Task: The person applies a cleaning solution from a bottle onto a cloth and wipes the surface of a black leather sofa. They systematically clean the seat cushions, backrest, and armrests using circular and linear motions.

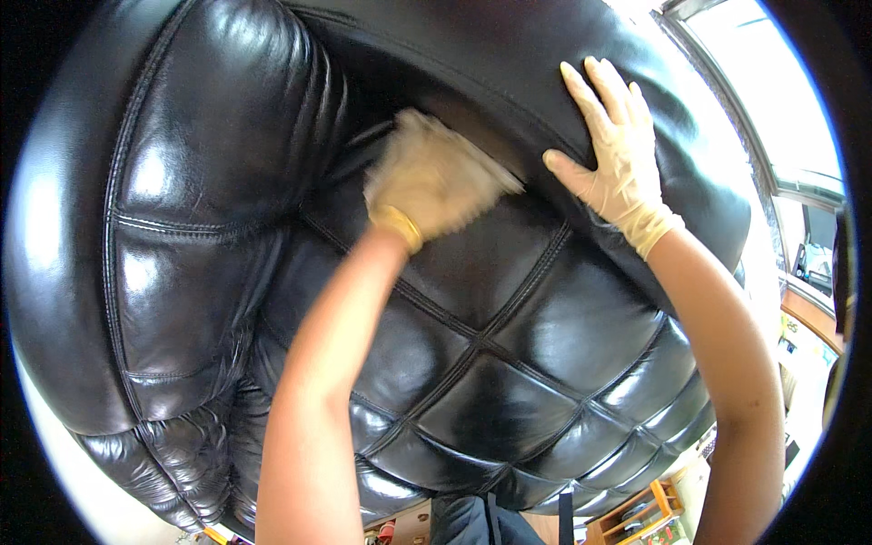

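Observation:
A black leather sofa [536,272] with stitched, diamond-shaped padding fills most of the view. My left hand [427,186], in a thin pale-yellow glove, presses a whitish cloth [413,127] into the corner where the tufted seat meets a smooth black cushion part [472,54]. Motion blurs this hand, so its separate fingers do not show; the cloth sticks out around it. Farther right, my right hand [622,168], gloved the same way, rests on that smooth part with fingers spread and nothing in them.
A thick padded section [209,118] of the sofa rises at the left. Beyond the right edge stands a bright window [772,82]. Wooden shelving [640,513] shows at the lower right, near dark clothing [472,522] on my body.

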The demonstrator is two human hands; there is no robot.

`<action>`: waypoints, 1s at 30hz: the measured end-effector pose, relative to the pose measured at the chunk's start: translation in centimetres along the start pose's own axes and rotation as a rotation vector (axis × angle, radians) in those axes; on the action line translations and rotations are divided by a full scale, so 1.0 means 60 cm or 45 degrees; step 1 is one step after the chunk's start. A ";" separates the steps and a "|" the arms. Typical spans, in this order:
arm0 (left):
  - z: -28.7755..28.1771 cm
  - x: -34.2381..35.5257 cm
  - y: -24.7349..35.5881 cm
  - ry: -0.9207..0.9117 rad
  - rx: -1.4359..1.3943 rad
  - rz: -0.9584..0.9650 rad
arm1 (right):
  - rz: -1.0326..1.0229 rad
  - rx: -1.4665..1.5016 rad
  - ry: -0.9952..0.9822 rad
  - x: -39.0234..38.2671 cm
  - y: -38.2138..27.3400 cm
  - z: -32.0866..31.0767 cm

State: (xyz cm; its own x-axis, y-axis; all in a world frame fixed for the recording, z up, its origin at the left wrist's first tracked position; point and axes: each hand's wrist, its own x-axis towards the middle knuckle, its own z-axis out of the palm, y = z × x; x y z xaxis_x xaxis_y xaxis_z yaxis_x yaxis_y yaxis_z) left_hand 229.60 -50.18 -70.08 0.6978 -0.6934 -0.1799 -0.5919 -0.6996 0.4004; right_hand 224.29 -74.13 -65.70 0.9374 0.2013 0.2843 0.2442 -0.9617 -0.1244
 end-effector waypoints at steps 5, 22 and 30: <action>0.079 -0.105 -0.231 0.432 -0.091 -0.375 | -0.037 0.048 0.090 0.017 -0.019 0.008; 0.063 -0.174 -0.253 0.193 0.119 -0.388 | -0.087 0.005 0.145 0.012 -0.010 0.018; 0.186 -0.099 0.045 0.303 -0.123 -0.224 | 0.078 0.036 -0.157 0.019 -0.030 -0.028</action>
State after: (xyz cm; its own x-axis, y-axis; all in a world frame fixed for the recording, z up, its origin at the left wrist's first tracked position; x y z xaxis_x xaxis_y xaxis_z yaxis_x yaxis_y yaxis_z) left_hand 219.37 -49.90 -77.95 0.8678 -0.4950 -0.0435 -0.4202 -0.7778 0.4674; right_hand 224.52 -72.48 -63.57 0.9738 0.1649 0.1567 0.1905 -0.9677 -0.1649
